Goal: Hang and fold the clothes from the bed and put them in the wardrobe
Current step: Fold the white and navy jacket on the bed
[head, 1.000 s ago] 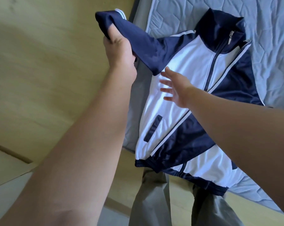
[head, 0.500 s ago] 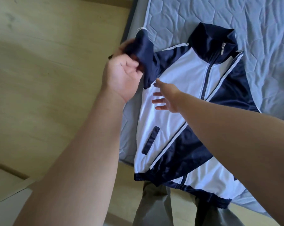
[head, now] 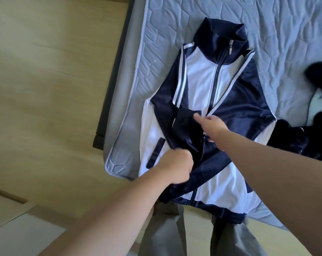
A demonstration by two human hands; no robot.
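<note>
The jacket (head: 201, 84) lies front-up on the bed (head: 175, 23), its sleeve (head: 186, 126) folded across the chest. The left hand (head: 175, 166) is curled, gripping the sleeve's end. Just beyond it, the right hand (head: 213, 126) presses down with its fingers mostly straight. Released unevenly, the slick fabric could spring open (the hem (head: 221, 209) near the left hand overhangs the bed's edge, adding drag).
</note>
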